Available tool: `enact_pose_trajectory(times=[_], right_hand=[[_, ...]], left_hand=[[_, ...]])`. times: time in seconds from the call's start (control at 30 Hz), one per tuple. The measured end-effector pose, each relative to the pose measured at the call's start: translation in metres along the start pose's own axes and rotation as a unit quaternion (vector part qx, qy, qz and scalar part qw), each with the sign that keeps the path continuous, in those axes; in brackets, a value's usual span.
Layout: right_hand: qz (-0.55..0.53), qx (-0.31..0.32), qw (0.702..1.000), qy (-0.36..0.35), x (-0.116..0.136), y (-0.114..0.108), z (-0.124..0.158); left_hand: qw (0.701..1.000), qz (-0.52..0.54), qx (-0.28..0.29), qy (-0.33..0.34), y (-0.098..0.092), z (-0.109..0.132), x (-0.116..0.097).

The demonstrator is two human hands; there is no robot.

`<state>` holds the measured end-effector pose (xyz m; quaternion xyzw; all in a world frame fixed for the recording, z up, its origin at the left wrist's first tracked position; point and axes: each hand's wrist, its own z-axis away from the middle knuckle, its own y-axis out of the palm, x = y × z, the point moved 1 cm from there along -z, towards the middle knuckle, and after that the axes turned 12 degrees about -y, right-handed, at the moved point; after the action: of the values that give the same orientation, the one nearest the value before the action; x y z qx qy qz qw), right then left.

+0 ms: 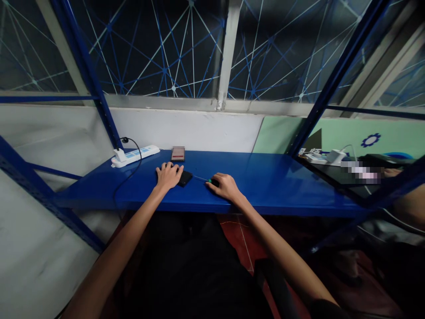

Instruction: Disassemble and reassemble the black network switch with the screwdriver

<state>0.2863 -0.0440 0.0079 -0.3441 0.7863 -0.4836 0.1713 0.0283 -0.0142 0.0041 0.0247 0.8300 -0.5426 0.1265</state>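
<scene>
My left hand (168,176) lies over the left part of a flat black box (185,178) on the blue table, fingers bent around it and thumb along its top. What kind of device the box is, I cannot tell. In my right hand (226,187) is a screwdriver (210,180) with a green and dark handle, mostly hidden by my closed fingers. Its thin shaft points left, and the tip is at or close to the box's right corner; contact is too small to make out.
Behind my left hand, a small clear-topped case (178,153) sits near the wall. A white power strip (136,155) with a black cable (128,177) lies at the back left. Blue posts frame the table (265,186). At far right are a charger (335,156) and part of another person (411,206).
</scene>
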Motion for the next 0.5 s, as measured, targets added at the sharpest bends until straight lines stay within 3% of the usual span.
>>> enact_pose_trajectory(times=[0.5], right_hand=[[0.023,-0.01,1.0,0.004,0.0019,-0.0013,0.0012]], left_hand=[[1.0,-0.001,0.005,0.006,0.003,-0.0021,0.0022]])
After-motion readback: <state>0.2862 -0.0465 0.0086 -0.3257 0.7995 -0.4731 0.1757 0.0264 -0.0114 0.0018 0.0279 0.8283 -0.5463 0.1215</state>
